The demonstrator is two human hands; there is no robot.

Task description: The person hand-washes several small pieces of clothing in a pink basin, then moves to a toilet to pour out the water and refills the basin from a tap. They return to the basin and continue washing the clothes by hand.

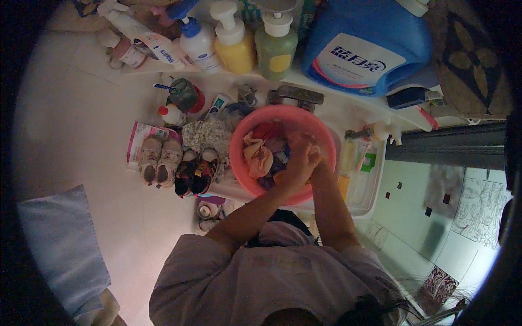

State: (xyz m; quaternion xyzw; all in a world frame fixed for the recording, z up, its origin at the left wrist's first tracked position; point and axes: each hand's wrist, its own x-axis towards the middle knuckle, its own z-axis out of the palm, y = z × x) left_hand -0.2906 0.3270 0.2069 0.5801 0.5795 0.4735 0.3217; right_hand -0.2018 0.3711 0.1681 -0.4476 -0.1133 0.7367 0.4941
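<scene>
A pink plastic basin [240, 179] stands before me with a heap of clothes in it, among them a peach garment [259, 159] at the left, a red piece [269, 129] at the back and purple cloth [277, 146] near the middle. Over the right part of the basin my left hand [297, 157] and my right hand [314, 157] come together and touch. Which forearm ends in which fingers is hard to make out where they overlap. The fingers look bent, but whether cloth is between them is too dim to tell.
Two pairs of small shoes [165, 161] stand left of the basin beside a mesh pouf [206, 134]. Pump bottles [234, 47] and a large blue detergent jug [367, 45] line the shelf behind. A white sink tray [373, 195] with a green item lies right.
</scene>
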